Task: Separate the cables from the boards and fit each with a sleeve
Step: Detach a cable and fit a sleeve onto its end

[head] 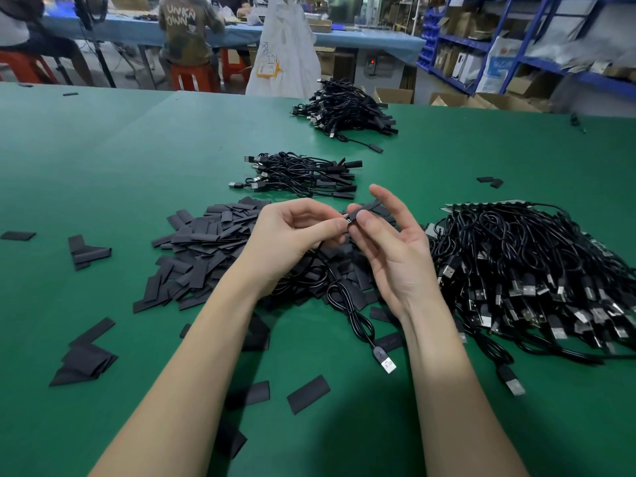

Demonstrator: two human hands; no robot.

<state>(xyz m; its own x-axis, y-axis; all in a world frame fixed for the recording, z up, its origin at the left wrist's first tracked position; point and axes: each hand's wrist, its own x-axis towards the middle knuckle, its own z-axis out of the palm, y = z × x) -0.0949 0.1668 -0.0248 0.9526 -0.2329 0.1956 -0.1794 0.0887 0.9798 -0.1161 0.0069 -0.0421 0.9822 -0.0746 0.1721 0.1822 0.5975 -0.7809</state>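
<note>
Cable [347, 301]: thin, limp, light; plug end pinched in left hand [292, 235], rest trailing on green desk [103, 149]. Sleeve [370, 206]: flimsy, flattened, pinched by right hand [389, 246], other fingers spread. Best held close behind the plug, sleeve mouth squeezed open.

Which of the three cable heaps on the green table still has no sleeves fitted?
The big heap at the right, beside the right hand: bare USB plugs, no sleeves visible. The middle heap and far heap show black sleeves on their cable ends.
</note>
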